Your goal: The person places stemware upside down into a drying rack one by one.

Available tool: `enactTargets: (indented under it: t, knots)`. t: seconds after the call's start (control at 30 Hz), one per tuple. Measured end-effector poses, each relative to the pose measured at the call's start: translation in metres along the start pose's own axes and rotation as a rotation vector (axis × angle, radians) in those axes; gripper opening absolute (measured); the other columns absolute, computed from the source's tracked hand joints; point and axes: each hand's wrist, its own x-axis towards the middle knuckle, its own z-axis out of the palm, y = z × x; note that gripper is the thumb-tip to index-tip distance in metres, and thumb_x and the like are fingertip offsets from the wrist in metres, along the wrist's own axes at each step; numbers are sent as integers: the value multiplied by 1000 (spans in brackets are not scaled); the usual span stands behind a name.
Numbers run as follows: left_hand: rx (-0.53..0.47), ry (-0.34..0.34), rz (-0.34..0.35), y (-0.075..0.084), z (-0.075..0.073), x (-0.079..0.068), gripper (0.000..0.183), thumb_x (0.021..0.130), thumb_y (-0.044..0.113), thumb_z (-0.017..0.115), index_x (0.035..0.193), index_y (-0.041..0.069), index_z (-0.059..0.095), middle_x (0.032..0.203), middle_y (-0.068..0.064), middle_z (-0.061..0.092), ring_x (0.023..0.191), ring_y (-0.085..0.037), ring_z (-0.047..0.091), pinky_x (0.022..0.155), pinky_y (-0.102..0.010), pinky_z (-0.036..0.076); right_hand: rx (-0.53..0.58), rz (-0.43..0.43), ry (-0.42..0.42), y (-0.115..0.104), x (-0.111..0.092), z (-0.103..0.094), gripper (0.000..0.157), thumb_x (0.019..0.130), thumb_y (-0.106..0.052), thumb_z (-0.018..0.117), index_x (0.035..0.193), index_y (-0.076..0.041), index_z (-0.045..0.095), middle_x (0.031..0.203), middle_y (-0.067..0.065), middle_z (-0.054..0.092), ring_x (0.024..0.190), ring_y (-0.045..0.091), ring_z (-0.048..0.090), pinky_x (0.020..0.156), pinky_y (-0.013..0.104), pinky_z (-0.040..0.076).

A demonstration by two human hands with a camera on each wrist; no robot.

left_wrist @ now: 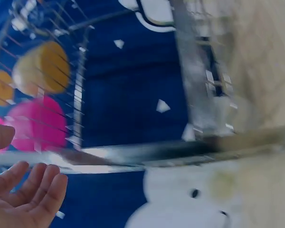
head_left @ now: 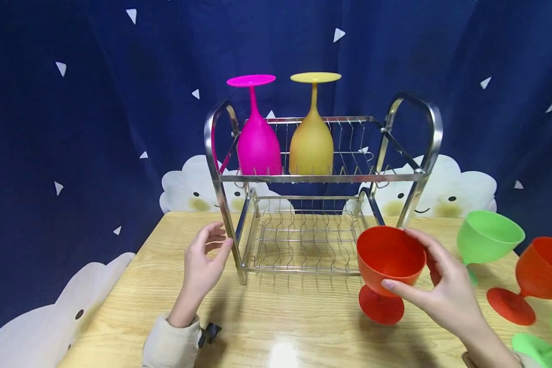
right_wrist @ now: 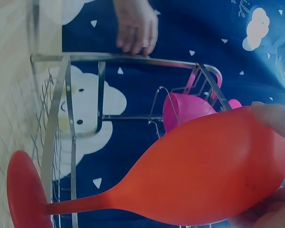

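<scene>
My right hand (head_left: 446, 286) grips a red plastic goblet (head_left: 381, 276) by its bowl, thumb on the near side and fingers behind. The goblet is upright, its mouth tipped a little toward me, in front of the dish rack's right side. In the right wrist view the red goblet's bowl (right_wrist: 204, 166) fills much of the picture. By the rack's left front post, my left hand (head_left: 206, 263) has loosely bent fingers and holds nothing. On the upper tier of the metal dish rack (head_left: 322, 178), a magenta goblet (head_left: 259, 145) and a yellow goblet (head_left: 312, 145) stand upside down.
At the right of the wooden table (head_left: 299, 317) stand a green goblet (head_left: 487, 237) and another red goblet (head_left: 543, 271), with more green pieces at the lower right edge. A dark blue curtain (head_left: 96, 128) with white triangles and clouds hangs behind.
</scene>
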Motion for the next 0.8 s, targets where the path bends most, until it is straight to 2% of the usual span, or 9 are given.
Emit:
enactTargets:
  t: [0.1, 0.2, 0.33, 0.47, 0.57, 0.67, 0.8]
  knots:
    - [50, -17, 85, 15, 0, -2, 30, 76, -5, 67, 104, -5, 58, 84, -16, 61, 73, -20, 60, 61, -37, 53, 8, -16, -29, -3, 3, 6, 84, 51, 9, 84, 126, -1, 48, 112, -4, 55, 98, 4, 50, 85, 6, 38]
    - [67, -79, 117, 29, 5, -3, 30, 75, -1, 68, 104, -3, 59, 80, -10, 61, 69, -15, 58, 56, -33, 52, 13, -41, -56, -4, 5, 11, 85, 51, 6, 85, 127, -1, 48, 112, 3, 56, 98, 4, 50, 87, 6, 37]
    - [29, -193, 83, 43, 16, -4, 39, 75, 7, 71, 111, 1, 58, 85, -5, 60, 73, -14, 57, 58, -29, 51, 11, -67, -100, -5, 9, 16, 85, 52, 1, 86, 128, -2, 46, 113, 10, 56, 100, 2, 49, 89, 5, 34]
    - [-49, -333, 33, 54, 30, -2, 49, 75, 13, 72, 120, 6, 54, 96, -4, 60, 82, -16, 57, 65, -31, 52, 5, -77, -142, -6, 11, 23, 88, 53, -6, 87, 130, -4, 45, 115, 11, 57, 101, 1, 49, 87, 5, 35]
    - [-101, -439, 4, 61, 40, 0, 54, 77, 17, 71, 125, 9, 51, 104, -5, 59, 87, -17, 56, 70, -31, 52, -19, -96, -163, -8, 12, 27, 88, 53, -11, 88, 130, -5, 45, 115, 10, 57, 100, 6, 52, 85, 7, 39]
    - [-129, -526, -16, 69, 50, 3, 58, 77, 21, 71, 129, 10, 47, 109, -5, 57, 90, -17, 57, 72, -30, 52, -51, -119, -182, -10, 12, 31, 88, 53, -15, 89, 129, -5, 46, 115, 8, 58, 98, 13, 54, 81, 14, 46]
    - [-151, -610, -56, 77, 62, 5, 62, 77, 24, 71, 131, 8, 45, 110, -7, 58, 85, -14, 59, 69, -26, 53, -70, -169, -205, -11, 13, 38, 87, 53, -16, 89, 128, -5, 46, 114, 7, 58, 94, 20, 56, 71, 27, 53]
